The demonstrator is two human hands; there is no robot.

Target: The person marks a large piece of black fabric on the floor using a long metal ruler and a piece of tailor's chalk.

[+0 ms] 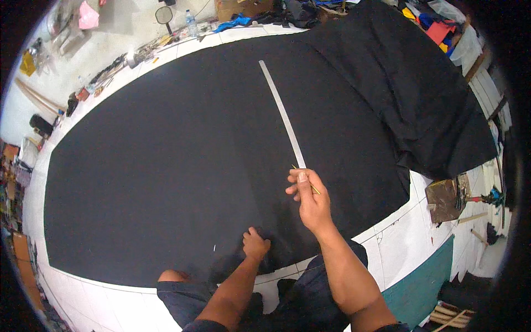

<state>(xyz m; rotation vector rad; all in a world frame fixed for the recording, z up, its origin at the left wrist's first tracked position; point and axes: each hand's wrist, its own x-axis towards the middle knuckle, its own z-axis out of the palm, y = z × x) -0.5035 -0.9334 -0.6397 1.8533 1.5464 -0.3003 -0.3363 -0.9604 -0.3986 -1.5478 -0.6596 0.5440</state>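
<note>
A wide sheet of black cloth (149,166) is spread over the floor in front of me. My right hand (313,199) is raised over its right part, thumb and fingers closed on a thin yellow pencil-like stick (316,190). A long, straight pale ruler (282,113) stretches away over the cloth, its near end meeting my right fingertips. Whether those fingers grip it too, I cannot tell. Close to my knees, my left hand (256,244) rests on the cloth, thumb apart from the bent fingers, nothing visible in it. A small white sliver (214,248) lies to its left.
Loose folds of black cloth (404,88) bunch up at the far right. White tiled floor (99,281) borders the sheet. Along the far wall stand a clear bottle (191,23) and a round mesh paddle (164,16). A green mat (423,276) lies at the lower right.
</note>
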